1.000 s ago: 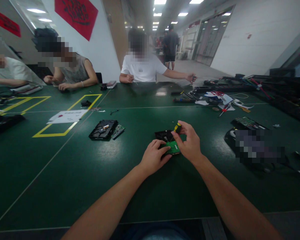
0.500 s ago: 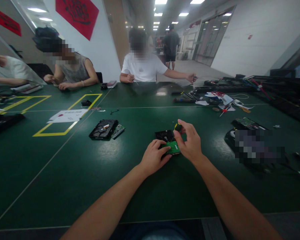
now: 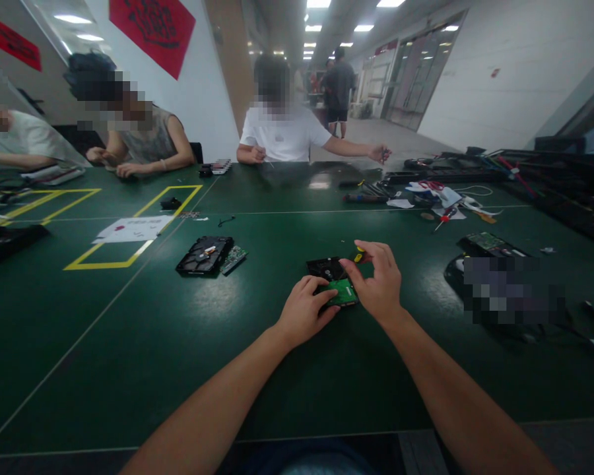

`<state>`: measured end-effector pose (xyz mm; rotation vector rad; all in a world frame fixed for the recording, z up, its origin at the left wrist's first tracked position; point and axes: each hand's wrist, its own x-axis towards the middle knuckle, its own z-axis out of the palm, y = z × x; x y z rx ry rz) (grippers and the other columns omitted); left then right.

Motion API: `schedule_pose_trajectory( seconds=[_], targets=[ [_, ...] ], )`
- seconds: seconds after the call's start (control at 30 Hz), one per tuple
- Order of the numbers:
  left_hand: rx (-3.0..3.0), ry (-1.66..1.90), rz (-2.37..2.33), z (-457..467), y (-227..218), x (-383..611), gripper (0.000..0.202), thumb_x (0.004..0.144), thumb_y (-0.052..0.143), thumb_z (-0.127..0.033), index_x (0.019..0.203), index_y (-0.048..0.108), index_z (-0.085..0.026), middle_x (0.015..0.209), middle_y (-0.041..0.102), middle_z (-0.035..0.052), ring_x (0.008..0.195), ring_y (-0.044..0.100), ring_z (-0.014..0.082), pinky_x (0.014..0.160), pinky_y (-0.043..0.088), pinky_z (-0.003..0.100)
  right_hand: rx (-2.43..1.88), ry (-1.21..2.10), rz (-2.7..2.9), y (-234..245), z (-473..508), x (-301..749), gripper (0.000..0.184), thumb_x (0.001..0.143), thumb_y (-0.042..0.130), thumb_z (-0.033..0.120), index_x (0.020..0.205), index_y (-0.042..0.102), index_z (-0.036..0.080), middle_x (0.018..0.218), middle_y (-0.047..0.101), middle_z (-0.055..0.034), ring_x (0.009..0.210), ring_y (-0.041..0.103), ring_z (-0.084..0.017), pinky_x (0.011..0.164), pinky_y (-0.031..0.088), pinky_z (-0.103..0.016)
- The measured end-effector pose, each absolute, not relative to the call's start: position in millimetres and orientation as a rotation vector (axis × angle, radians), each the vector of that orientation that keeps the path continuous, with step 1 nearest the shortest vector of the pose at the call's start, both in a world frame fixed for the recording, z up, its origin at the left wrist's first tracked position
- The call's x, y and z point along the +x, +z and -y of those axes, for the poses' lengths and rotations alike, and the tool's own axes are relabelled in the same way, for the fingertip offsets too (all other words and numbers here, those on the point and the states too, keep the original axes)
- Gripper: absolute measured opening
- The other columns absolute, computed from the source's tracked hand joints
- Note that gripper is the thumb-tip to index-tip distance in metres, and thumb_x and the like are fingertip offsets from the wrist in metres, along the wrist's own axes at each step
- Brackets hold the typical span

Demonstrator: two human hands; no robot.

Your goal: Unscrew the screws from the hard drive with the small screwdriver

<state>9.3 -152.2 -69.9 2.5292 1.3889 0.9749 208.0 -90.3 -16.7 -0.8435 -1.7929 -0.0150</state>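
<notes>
My left hand (image 3: pixel 304 311) holds a hard drive that shows a green circuit board (image 3: pixel 345 292), its fingers lying over the board's left part and the thumb at the near edge. Behind the board lies a black piece (image 3: pixel 321 267), partly covered by my fingers; whether the two are joined, I cannot tell. My right hand (image 3: pixel 379 280) is closed around a screwdriver with a yellow and black handle (image 3: pixel 360 254), just right of the board. The shaft and tip are hidden behind the fingers.
To the left lie an opened black drive case (image 3: pixel 205 256) and a small circuit board (image 3: pixel 235 260). Cables and tools (image 3: pixel 440 198) clutter the back right, with another drive (image 3: pixel 492 244) nearer. A co-worker in a white shirt (image 3: pixel 282 135) sits opposite; others sit at the left.
My right hand has shifted slightly right, its fingers turning, and the screwdriver handle has rotated and moved a little right and down. My left hand stays on the drive.
</notes>
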Motion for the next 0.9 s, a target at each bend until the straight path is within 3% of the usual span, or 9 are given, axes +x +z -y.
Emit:
schedule_pose_trajectory(
  seconds=[0.13,0.23,0.47,0.6,0.77,0.9],
  targets=[
    [2.529,0.984,-1.392,152.5,-69.0,10.3,0.034,0.098,0.071,-0.039,0.129,0.074,-0.023,0.127,0.065,0.0132,0.124,0.058,0.0325,0.104,0.055,0.055,-0.8,0.192,1.813,-20.6,90.9,205.5,0.044,0.107,0.059,0.032,0.149,0.048,0.03,0.138,0.068,-0.0118,0.107,0.076,-0.026,0.096,0.064,-0.05],
    [2.527,0.996,-1.388,152.8,-68.7,10.5,0.033,0.098,0.072,-0.038,0.128,0.075,-0.023,0.126,0.066,0.013,0.123,0.059,0.0322,0.104,0.055,0.054,-0.764,0.266,1.847,-22.0,92.2,203.6,0.041,0.109,0.053,0.029,0.149,0.047,0.029,0.141,0.066,-0.012,0.109,0.076,-0.025,0.1,0.063,-0.05],
    [2.53,0.968,-1.39,152.9,-67.4,9.8,0.034,0.099,0.071,-0.039,0.129,0.074,-0.022,0.127,0.065,0.0135,0.123,0.058,0.0327,0.104,0.054,0.055,-0.821,-0.002,1.774,-19.2,90.9,206.1,0.044,0.095,0.077,0.038,0.134,0.058,0.028,0.117,0.065,-0.0097,0.096,0.068,-0.026,0.079,0.064,-0.046],
    [2.527,0.975,-1.388,152.4,-68.5,9.7,0.033,0.099,0.071,-0.039,0.128,0.074,-0.024,0.128,0.065,0.0129,0.123,0.058,0.0328,0.104,0.055,0.056,-0.834,-0.01,1.778,-19.4,90.6,206.4,0.041,0.099,0.072,0.035,0.138,0.058,0.029,0.12,0.065,-0.0109,0.099,0.068,-0.027,0.081,0.065,-0.047],
    [2.519,0.992,-1.378,152.0,-70.1,9.3,0.033,0.099,0.071,-0.039,0.129,0.074,-0.025,0.127,0.065,0.0125,0.123,0.058,0.0323,0.104,0.055,0.055,-0.78,0.153,1.832,-24.2,91.2,203.7,0.048,0.108,0.052,0.026,0.155,0.046,0.031,0.142,0.062,-0.0132,0.113,0.072,-0.027,0.096,0.064,-0.052],
    [2.513,0.994,-1.38,152.6,-69.1,9.6,0.033,0.098,0.071,-0.039,0.129,0.074,-0.025,0.127,0.065,0.0124,0.123,0.058,0.0326,0.104,0.055,0.056,-0.784,0.1,1.823,-23.6,91.6,204.3,0.044,0.105,0.061,0.03,0.148,0.053,0.031,0.135,0.064,-0.0124,0.113,0.07,-0.029,0.09,0.066,-0.05]
  ],
)
